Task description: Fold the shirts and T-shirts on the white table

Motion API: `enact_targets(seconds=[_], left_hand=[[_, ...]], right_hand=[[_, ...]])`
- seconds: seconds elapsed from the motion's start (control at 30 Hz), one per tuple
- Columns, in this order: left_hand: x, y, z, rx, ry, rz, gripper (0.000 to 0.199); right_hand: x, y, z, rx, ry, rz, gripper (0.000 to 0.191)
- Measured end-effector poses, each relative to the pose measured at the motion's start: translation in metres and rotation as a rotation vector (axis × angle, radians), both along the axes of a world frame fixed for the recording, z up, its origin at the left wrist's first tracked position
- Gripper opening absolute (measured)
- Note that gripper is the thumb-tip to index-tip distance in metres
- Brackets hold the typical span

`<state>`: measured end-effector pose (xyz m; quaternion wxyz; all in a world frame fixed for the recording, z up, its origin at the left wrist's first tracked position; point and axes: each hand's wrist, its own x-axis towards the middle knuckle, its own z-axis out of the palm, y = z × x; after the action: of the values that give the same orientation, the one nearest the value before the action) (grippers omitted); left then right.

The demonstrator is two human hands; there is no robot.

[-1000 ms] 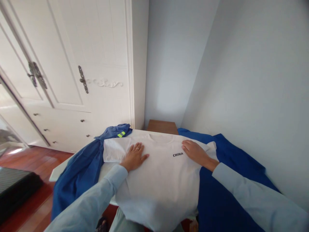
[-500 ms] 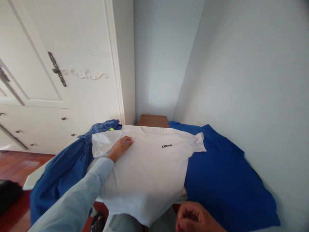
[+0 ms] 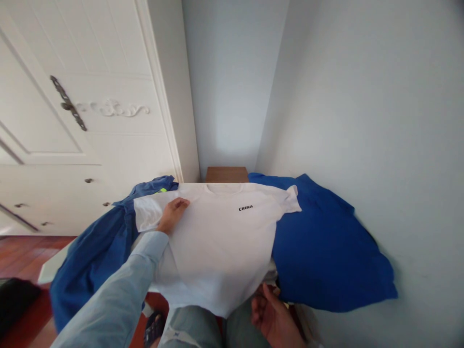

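A white T-shirt [image 3: 221,241] with the word CHINA on its chest lies spread out, collar away from me, its lower hem hanging over the near edge above my knees. My left hand [image 3: 173,215] rests on the shirt near the left sleeve, fingers bent and drawn together; whether they pinch any cloth is hidden. At the lower right, my right hand [image 3: 271,314] is beside the shirt's lower right hem, its fingers curled and the thumb raised apart from them. No cloth shows in it.
Dark blue clothing [image 3: 97,246] lies at the left and a bright blue garment [image 3: 326,246] at the right, against the wall. A white wardrobe [image 3: 119,154] stands at the back left. Behind the collar is a brown wooden surface [image 3: 226,174]. A black object [image 3: 16,302] is on the floor.
My right hand has moved up and slightly left, nearer the shirt's hem, and its thumb has lifted. My left hand stays on the shirt. The whole view has shifted a little.
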<state>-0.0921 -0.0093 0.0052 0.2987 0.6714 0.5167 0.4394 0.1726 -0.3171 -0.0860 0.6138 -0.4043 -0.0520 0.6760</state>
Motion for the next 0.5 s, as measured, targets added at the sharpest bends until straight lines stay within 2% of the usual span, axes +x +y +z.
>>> enact_targets(seconds=[0.17, 0.27, 0.4, 0.5], left_hand=[[0.000, 0.003, -0.004, 0.036, -0.052, -0.002, 0.041], [0.001, 0.002, -0.005, 0.049, -0.024, 0.007, 0.037], [0.001, 0.003, -0.006, 0.068, -0.018, -0.001, 0.031], [0.001, 0.004, -0.008, 0.060, -0.040, 0.004, 0.029]], right_hand=[[-0.016, 0.001, -0.003, -0.008, 0.066, 0.039, 0.059], [-0.018, -0.002, 0.003, 0.039, -0.031, 0.025, 0.056], [-0.011, -0.010, 0.012, 0.196, -0.225, -0.006, 0.051], [-0.002, -0.012, 0.006, 0.244, -0.268, -0.059, 0.054]])
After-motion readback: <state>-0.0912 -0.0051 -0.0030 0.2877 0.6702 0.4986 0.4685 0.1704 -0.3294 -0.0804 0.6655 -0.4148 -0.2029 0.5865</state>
